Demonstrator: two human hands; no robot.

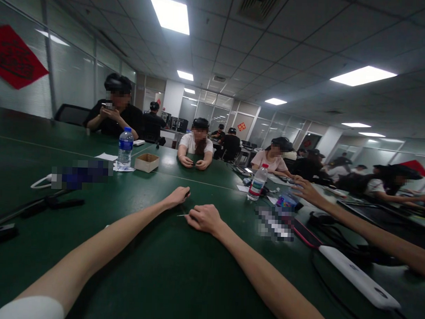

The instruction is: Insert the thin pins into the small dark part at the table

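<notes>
My left hand is over the green table in the middle of the view, its fingers closed. A small dark thing shows at its fingertips, too small to name. Just right of it and nearer to me, my right hand is closed with the knuckles up. A thin pale stick juts out to the left from its fingers. The two hands are close together but apart. Most of what the fingers hold is hidden.
On the green table stand a blue-labelled water bottle, a small open cardboard box and a red-labelled bottle. A white power strip and cables lie right. Another person's arm reaches in there; other people sit around.
</notes>
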